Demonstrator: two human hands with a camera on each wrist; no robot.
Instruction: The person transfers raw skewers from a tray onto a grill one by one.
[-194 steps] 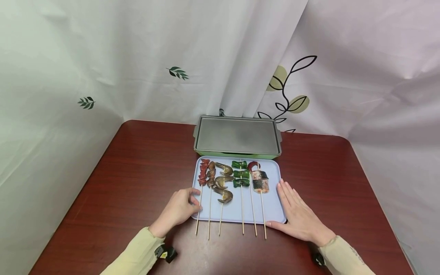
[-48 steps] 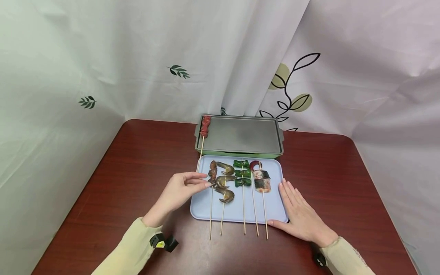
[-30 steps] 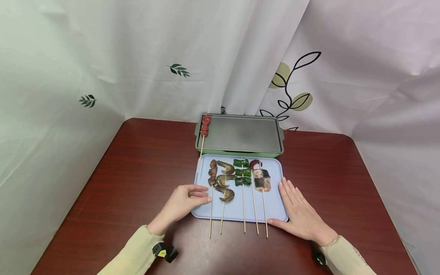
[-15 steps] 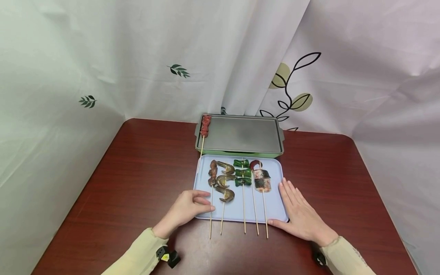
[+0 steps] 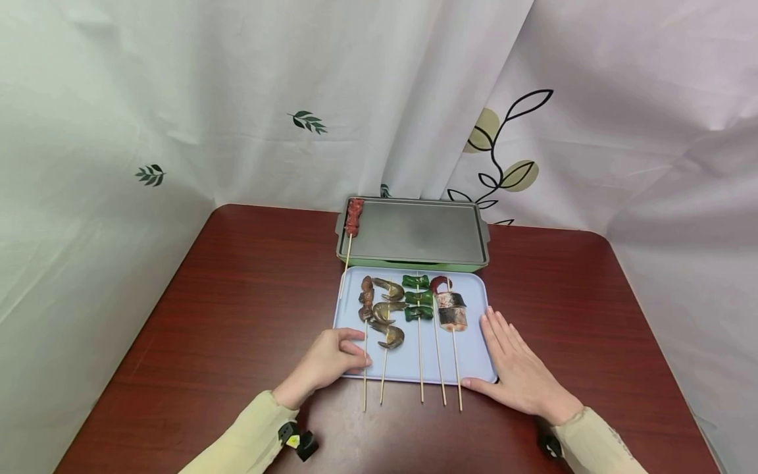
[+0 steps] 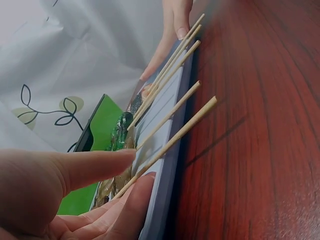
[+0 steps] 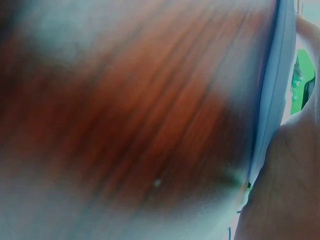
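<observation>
My left hand (image 5: 334,359) is at the front left of the pale blue tray (image 5: 474,362), thumb and fingers round the stick of a brown meat skewer (image 5: 366,299). In the left wrist view that stick (image 6: 175,137) passes between thumb and fingertips. My right hand (image 5: 521,375) lies flat along the tray's right edge, fingers straight, thumb at the front corner. Beside the brown skewer lie a skewer of curved brown pieces (image 5: 389,313), a green-rolled one (image 5: 418,297), a dark red curled one (image 5: 438,284) and one of dark-skinned chunks (image 5: 452,311).
Behind the tray stands a green-sided griddle (image 5: 420,230) with a grey plate. On its left end lies a red meat skewer (image 5: 353,218), its stick reaching over the tray's left corner. Stick ends overhang the tray's front edge. A white curtain (image 5: 249,99) hangs behind the wooden table (image 5: 249,289).
The red meat skewer has gone from the tray to the griddle. My left hand has come back and slid down to the brown skewer's stick, which has shifted slightly right. My right hand stays put.
</observation>
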